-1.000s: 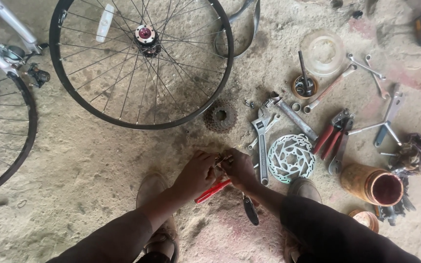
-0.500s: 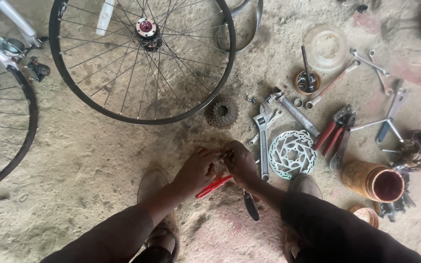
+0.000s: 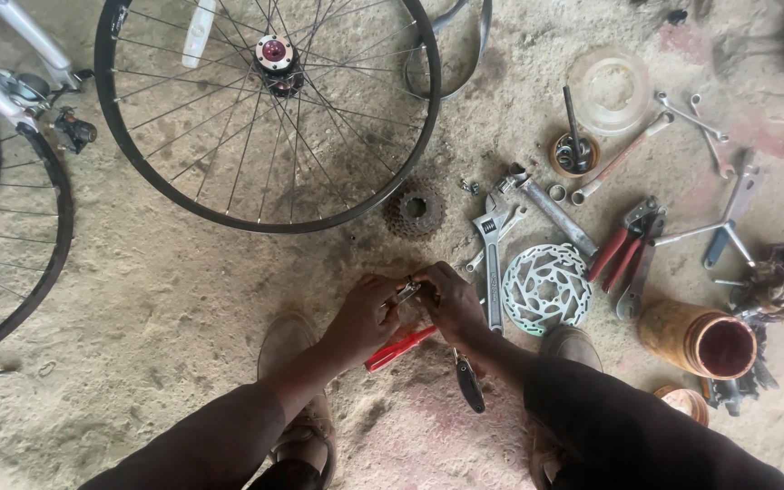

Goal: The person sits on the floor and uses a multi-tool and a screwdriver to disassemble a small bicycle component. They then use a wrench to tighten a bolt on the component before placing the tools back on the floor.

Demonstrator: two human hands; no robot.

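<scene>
Small metal part (image 3: 407, 290), one only, sits pinched between the fingertips of both hands just above the dirt floor (image 3: 174, 299), low of centre; it is too tiny to name, and its long axis seems to tilt up toward the right, though that is hard to judge. Left hand (image 3: 363, 316) is curled with fingers closed on the part's left end; right hand (image 3: 451, 301) is likewise closed on its right end. Under the hands lies one red-handled tool (image 3: 399, 348), its axis running from lower left to upper right, the working end hidden by the hands. One black-handled tool (image 3: 469, 383) lies below the right wrist, partly covered. One spoked wheel (image 3: 265, 100) lies whole near the floor's far edge; a second wheel (image 3: 2, 245) is cut off at the left edge. One cassette (image 3: 414, 209), one adjustable wrench (image 3: 492, 263), one brake disc (image 3: 546, 289) and one red-handled pliers (image 3: 626, 247) lie right of centre. Two shoes (image 3: 294, 363) show, partly hidden by the arms.
</scene>
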